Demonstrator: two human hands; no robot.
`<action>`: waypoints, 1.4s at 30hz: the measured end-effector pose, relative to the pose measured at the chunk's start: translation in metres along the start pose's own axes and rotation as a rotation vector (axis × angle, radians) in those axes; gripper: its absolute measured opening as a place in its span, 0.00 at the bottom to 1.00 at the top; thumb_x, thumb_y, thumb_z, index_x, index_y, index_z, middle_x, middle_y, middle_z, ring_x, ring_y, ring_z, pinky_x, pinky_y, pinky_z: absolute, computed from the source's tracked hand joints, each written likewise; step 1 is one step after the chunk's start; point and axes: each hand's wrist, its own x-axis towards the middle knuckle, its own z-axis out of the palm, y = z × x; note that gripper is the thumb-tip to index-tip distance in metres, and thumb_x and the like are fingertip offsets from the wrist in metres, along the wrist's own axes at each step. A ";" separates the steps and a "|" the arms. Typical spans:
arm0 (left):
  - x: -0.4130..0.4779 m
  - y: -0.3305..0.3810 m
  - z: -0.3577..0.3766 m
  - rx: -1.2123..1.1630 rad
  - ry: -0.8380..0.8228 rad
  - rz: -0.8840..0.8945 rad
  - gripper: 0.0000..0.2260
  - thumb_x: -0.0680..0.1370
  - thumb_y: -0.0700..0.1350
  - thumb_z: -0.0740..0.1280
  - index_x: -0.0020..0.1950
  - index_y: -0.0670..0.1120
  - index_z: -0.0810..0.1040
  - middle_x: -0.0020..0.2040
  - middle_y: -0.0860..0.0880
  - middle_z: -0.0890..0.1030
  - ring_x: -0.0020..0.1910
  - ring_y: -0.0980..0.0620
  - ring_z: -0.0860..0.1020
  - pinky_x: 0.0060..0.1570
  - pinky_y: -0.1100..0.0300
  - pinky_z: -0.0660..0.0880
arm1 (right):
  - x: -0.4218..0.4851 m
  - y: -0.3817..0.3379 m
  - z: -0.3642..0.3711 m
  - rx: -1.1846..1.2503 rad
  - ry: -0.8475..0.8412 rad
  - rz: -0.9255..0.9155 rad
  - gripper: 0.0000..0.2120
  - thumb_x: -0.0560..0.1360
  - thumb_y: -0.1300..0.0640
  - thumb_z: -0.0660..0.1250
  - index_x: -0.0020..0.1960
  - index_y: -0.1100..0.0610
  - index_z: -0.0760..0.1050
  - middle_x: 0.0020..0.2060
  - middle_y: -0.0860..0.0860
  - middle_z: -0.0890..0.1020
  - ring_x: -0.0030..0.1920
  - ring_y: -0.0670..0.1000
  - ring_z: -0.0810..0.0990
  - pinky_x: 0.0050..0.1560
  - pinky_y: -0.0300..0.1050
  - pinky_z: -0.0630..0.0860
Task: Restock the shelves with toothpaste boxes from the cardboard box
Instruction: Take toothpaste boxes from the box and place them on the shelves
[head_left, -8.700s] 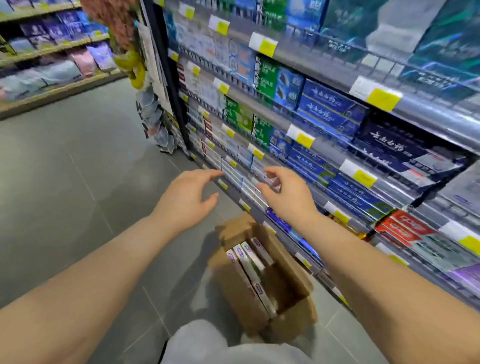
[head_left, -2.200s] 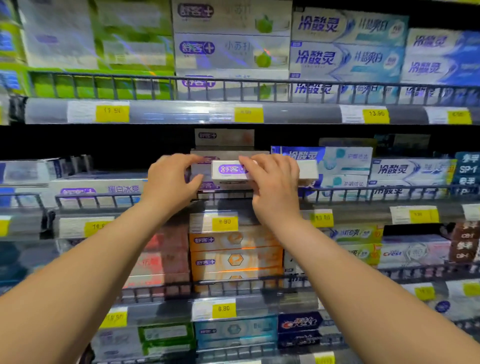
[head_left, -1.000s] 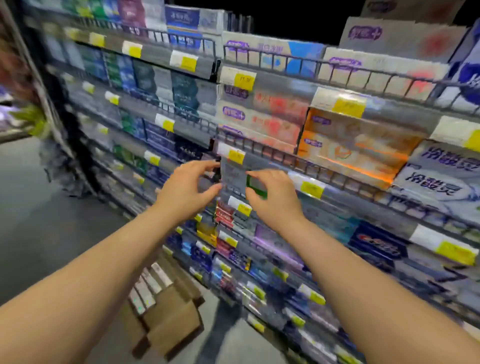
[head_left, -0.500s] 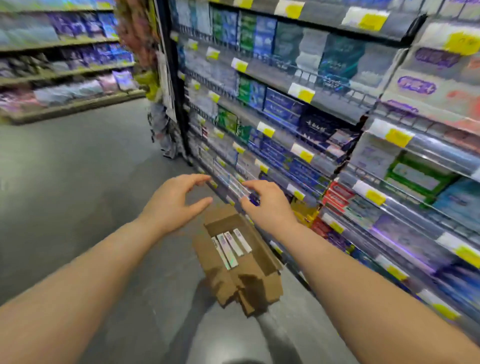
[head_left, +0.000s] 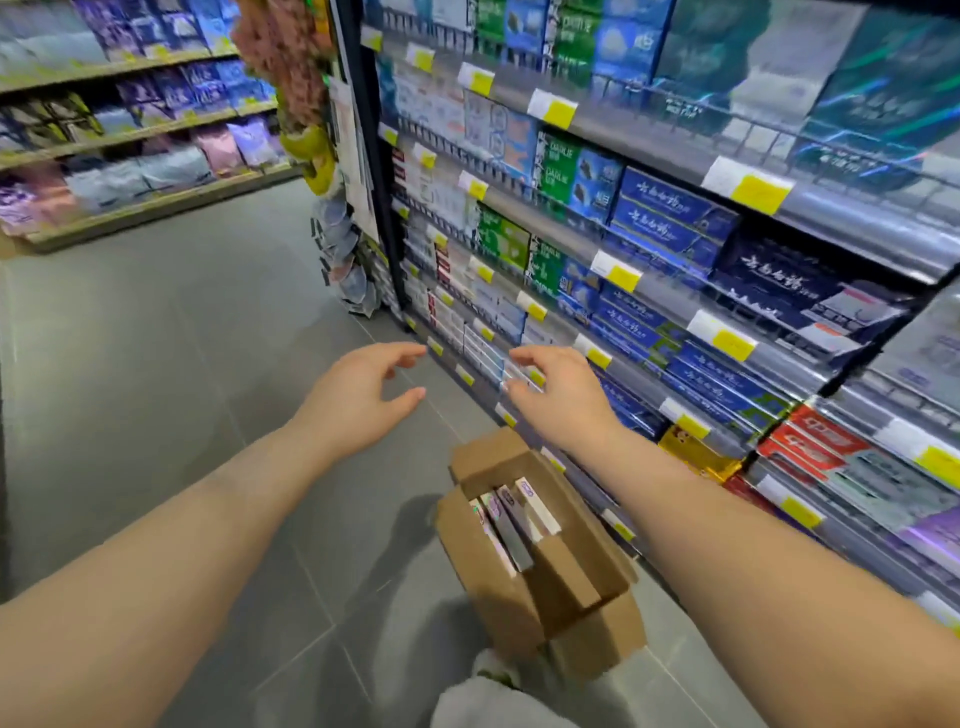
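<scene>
Empty and loosely spread, my left hand (head_left: 358, 400) and right hand (head_left: 558, 397) hover above the cardboard box (head_left: 540, 551), poised for its remaining toothpaste boxes (head_left: 511, 517).

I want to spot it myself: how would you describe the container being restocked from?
Follow the long toothpaste shelves on the right down to the grey floor at their foot. There sits a cardboard box, flaps open, below the person's left hand and right hand. Unlike the colourful packs around, it is plain brown, with a few slim toothpaste boxes inside.
</scene>
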 end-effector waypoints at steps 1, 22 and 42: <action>0.021 -0.001 -0.001 0.000 -0.015 0.011 0.20 0.75 0.47 0.69 0.66 0.53 0.72 0.57 0.51 0.78 0.50 0.53 0.75 0.54 0.60 0.70 | 0.018 0.003 -0.001 0.003 0.002 0.014 0.19 0.76 0.54 0.63 0.66 0.54 0.72 0.62 0.51 0.76 0.67 0.51 0.68 0.66 0.49 0.67; 0.365 -0.017 0.107 -0.138 -0.709 0.502 0.18 0.77 0.47 0.66 0.67 0.55 0.71 0.58 0.56 0.75 0.53 0.60 0.72 0.54 0.67 0.67 | 0.177 0.079 0.004 0.130 0.489 0.802 0.19 0.76 0.53 0.65 0.66 0.55 0.72 0.62 0.51 0.76 0.64 0.52 0.72 0.65 0.50 0.69; 0.270 -0.219 0.473 -0.008 -0.882 0.587 0.16 0.75 0.43 0.67 0.63 0.48 0.76 0.56 0.49 0.80 0.54 0.50 0.77 0.48 0.65 0.66 | 0.080 0.330 0.383 0.242 0.368 1.159 0.17 0.75 0.59 0.66 0.63 0.59 0.74 0.59 0.55 0.78 0.59 0.54 0.75 0.54 0.38 0.66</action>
